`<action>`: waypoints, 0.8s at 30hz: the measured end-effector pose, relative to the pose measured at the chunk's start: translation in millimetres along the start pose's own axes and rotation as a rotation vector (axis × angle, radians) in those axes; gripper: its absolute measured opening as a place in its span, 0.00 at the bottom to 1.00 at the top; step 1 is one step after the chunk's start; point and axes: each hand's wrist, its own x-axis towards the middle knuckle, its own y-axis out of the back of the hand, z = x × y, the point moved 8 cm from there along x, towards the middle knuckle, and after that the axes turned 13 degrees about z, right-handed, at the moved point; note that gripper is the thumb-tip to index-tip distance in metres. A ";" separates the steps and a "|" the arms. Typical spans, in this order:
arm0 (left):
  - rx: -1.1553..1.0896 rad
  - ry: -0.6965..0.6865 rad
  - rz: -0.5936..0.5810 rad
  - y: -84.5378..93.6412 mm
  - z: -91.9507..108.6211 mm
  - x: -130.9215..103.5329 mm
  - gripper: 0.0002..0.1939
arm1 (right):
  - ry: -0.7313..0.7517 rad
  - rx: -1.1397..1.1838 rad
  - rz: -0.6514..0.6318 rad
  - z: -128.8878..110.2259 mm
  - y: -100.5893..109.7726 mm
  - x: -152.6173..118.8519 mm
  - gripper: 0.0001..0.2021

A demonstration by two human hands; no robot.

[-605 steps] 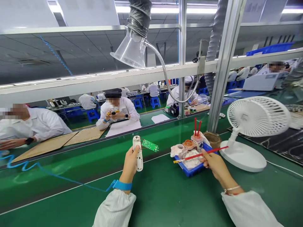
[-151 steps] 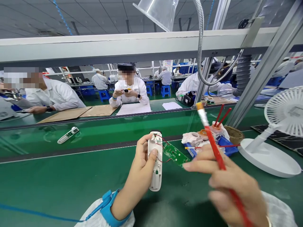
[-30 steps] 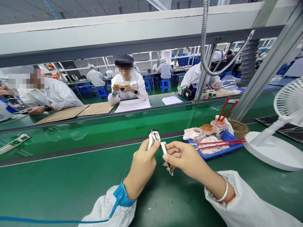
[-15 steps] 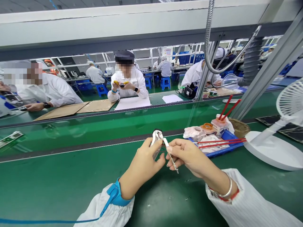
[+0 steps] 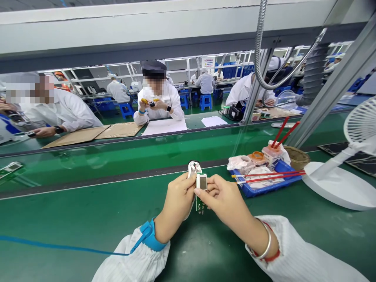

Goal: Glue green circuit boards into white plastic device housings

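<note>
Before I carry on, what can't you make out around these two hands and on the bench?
All in the head view:
- Most of the white housing: covered by the left hand and the circuit board.
- The board's far side: turned away.
- Any wiring between them: hidden by the fingers of the left and right hand.
- Print on the pink jar: too small.
- White fan: cut off by the right edge.

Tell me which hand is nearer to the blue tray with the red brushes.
Right. The right hand is just to the left of the blue tray; the left hand is farther left, beyond the right hand.
</note>
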 end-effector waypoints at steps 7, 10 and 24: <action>-0.080 0.114 -0.049 -3.9 -5.2 -0.6 0.18 | -0.007 0.000 -0.024 -3.0 6.7 8.5 0.12; -0.146 0.212 -0.087 -6.8 -7.5 -5.7 0.24 | -0.024 0.008 -0.064 -5.8 9.9 11.3 0.10; -0.882 0.706 -0.113 -18.7 -19.3 -14.2 0.40 | 0.045 -0.062 0.061 -18.8 29.1 12.2 0.22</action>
